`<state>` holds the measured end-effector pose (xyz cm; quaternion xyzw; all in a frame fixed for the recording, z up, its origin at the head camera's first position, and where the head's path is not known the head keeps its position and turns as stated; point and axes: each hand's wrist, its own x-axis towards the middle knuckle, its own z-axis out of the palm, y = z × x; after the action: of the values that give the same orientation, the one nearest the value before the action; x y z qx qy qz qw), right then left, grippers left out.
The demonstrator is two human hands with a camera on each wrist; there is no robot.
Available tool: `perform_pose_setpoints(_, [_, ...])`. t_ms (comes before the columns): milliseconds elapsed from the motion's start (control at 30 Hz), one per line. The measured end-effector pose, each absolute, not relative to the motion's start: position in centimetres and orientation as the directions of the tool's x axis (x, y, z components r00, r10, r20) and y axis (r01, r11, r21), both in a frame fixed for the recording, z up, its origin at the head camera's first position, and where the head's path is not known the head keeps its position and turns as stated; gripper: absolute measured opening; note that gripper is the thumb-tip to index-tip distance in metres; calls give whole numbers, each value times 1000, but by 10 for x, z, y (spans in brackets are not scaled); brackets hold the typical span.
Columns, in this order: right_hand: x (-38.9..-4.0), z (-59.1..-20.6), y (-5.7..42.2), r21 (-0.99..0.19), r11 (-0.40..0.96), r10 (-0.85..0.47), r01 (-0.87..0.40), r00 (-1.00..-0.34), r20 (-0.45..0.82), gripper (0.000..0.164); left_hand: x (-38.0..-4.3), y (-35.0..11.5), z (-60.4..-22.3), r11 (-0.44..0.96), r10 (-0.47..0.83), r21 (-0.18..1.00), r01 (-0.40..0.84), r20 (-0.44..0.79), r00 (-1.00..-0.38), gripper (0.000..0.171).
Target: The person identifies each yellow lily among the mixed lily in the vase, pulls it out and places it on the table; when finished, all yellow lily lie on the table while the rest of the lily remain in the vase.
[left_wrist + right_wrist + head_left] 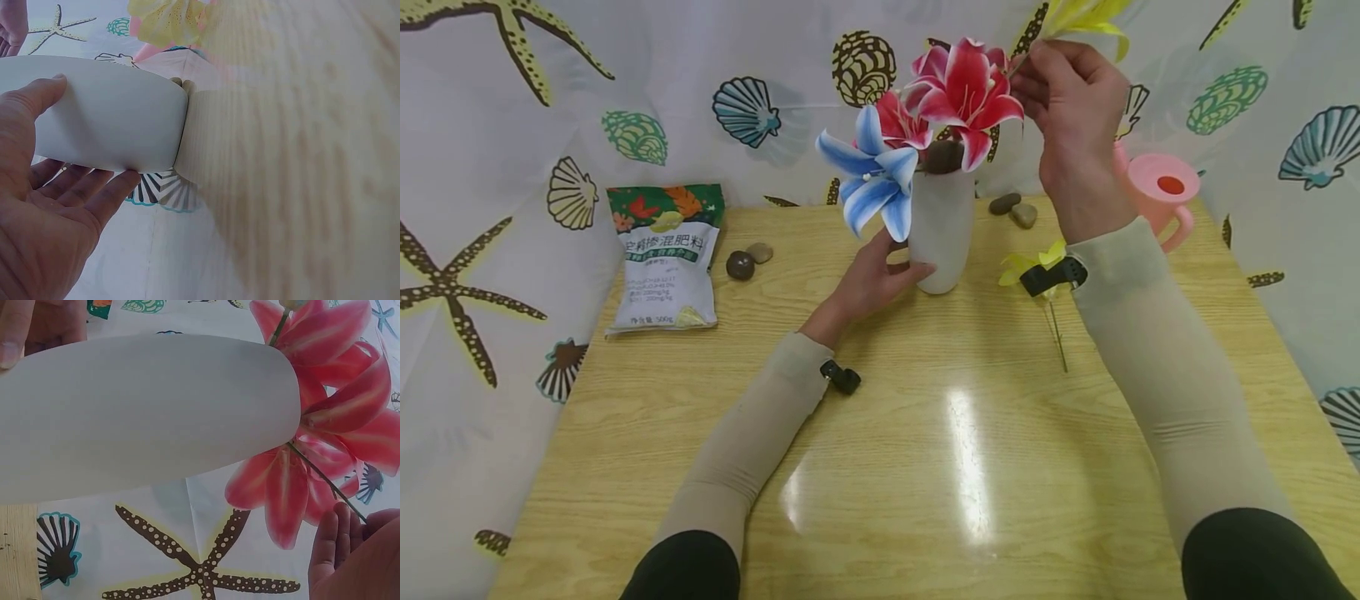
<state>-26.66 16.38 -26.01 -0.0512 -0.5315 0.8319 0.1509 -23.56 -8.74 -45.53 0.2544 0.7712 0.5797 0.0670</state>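
Observation:
A white vase [942, 233] stands upright at the back of the table, holding red lilies [966, 92] and a blue lily [880, 171]. Low on its left side, my left hand [876, 279] grips it, thumb on one side and fingers on the other in the left wrist view. Up to the right of the vase, my right hand [1078, 108] pinches the stem of a yellow lily [1086, 15], whose bloom is partly cut off by the frame. In the right wrist view that green stem [328, 482] runs from the fingers to the vase's rim.
Another yellow lily [1056, 321] lies on the table, partly behind the right wrist camera. A pink watering can [1157, 196] stands at the back right, near small stones [1022, 215]. To the left are a fertilizer bag [666, 267] and two more stones [741, 265].

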Motion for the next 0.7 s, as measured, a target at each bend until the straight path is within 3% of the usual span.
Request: perform_pose_setpoints(700, [-259, -256, 168, -878, -339, 304, -338, -923, 238, 7, -235, -87, -456, 210, 472, 923, 323, 193, -860, 78])
